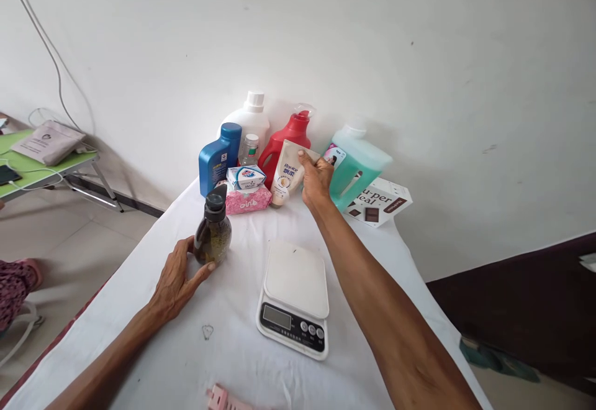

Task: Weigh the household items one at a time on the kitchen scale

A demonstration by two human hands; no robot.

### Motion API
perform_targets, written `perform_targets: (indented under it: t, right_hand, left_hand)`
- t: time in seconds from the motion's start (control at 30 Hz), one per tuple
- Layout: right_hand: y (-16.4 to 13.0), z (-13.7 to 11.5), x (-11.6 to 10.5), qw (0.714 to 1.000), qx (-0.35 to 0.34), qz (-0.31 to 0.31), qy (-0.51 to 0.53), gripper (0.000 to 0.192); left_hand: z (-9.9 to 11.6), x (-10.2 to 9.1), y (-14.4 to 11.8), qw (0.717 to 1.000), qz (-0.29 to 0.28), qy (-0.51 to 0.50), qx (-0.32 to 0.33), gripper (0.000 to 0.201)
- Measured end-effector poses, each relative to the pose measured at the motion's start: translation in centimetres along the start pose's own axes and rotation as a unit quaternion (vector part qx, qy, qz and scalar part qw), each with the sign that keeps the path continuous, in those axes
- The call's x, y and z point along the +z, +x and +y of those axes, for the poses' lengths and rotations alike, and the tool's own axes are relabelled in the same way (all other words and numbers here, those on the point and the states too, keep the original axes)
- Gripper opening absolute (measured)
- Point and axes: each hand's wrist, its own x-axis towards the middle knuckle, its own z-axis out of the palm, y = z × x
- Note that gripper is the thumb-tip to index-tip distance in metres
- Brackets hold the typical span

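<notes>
A white wall (372, 37) stands behind a table with a white cloth (223, 360) on it. Your left hand (179, 279) is on the cloth, near the left side. Its fingers wrap around the bottom of a small dark bottle (213, 231) with a black top. The bottle stands up straight on the cloth.

Your right hand (316, 180) is stretched out far to the back of the table. Its fingers pinch the flat top end of a cream tube (286, 177). The tube stands with its cap down, and the cap seems to touch the cloth.

Between your two arms sits a white kitchen scale (294, 295). Its little screen and buttons face you. Nothing is on it.

At the back, close to the wall, lots of things stand together. There is a blue bottle (218, 156), a big white bottle (246, 121), a small clear bottle (250, 148) and a red jug (284, 143). A green jug (358, 168) leans just beside your right hand. A white soap box (246, 177) lies on top of a pink pack (249, 200), just left of the tube. A flat white box (379, 202) with brown squares on it lies at the far right of the table.

At the near edge of the cloth, a small pink thing (223, 399) peeks in. Off to the left stands a green table (41, 171) with a grey bag (46, 141) on it.
</notes>
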Motion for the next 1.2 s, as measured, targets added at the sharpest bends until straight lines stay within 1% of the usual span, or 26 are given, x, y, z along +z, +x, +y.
perform_targets:
  t: [0.13,0.23,0.3,0.4,0.47,0.53,0.63,0.77,0.93,1.0,1.07,1.13,1.2]
  right_hand:
    - [-1.3,-3.6,-2.1,0.999,-0.037,-0.012,0.016,0.044]
    - [-2.8,-7.5,-4.0,0.996,-0.084,-0.034,0.01,0.043]
    - [-4.3,-10.3,-5.0,0.993,-0.098,-0.059,-0.007,0.041]
    - [-7.0,-13.5,-6.2,0.994,-0.071,-0.08,-0.014,0.037]
    - [-8.9,-14.6,-6.8,0.995,-0.043,-0.086,-0.006,0.037]
    - [-10.6,-14.9,-7.1,0.996,-0.026,-0.089,-0.003,0.038]
    - [-12.6,-14.4,-7.4,0.996,-0.012,-0.087,-0.01,0.039]
    - [-14.1,-13.5,-7.4,0.998,-0.006,-0.067,-0.012,0.042]
    - [-15.0,-13.4,-7.7,0.999,-0.022,-0.035,-0.03,0.042]
    - [-15.5,-13.7,-8.0,0.998,-0.02,-0.04,-0.036,0.043]
    - [-16.1,-14.0,-8.6,0.997,-0.024,-0.058,-0.053,0.045]
    - [-16.8,-13.6,-9.7,0.995,-0.036,-0.064,-0.072,0.047]
    - [-17.8,-12.3,-11.3,0.996,-0.031,-0.031,-0.078,0.055]
  left_hand:
    - [0.0,-0.1,0.1,1.0,-0.003,-0.01,0.002,0.053]
    - [0.0,0.0,0.2,1.0,0.001,-0.019,0.008,0.054]
    - [0.0,-0.1,0.3,1.0,-0.003,-0.02,0.012,0.054]
    - [0.0,-0.2,0.3,1.0,-0.009,-0.021,0.014,0.054]
    - [0.1,-0.3,0.3,1.0,-0.011,-0.022,0.012,0.054]
    - [0.3,-0.4,0.3,1.0,-0.011,-0.023,0.014,0.055]
    - [0.3,-0.4,0.4,1.0,-0.008,-0.019,0.014,0.058]
    - [0.0,-0.2,0.4,1.0,-0.007,-0.004,0.013,0.059]
    - [-0.5,0.0,0.4,0.999,-0.005,0.03,0.038,0.047]
    - [-0.6,0.1,0.5,0.998,-0.002,0.045,0.051,0.041]
    - [-0.7,0.1,0.5,0.997,-0.004,0.056,0.058,0.038]
    - [-0.9,0.2,0.6,0.996,-0.006,0.063,0.059,0.037]
    - [-1.0,0.2,0.6,0.996,-0.005,0.068,0.06,0.037]
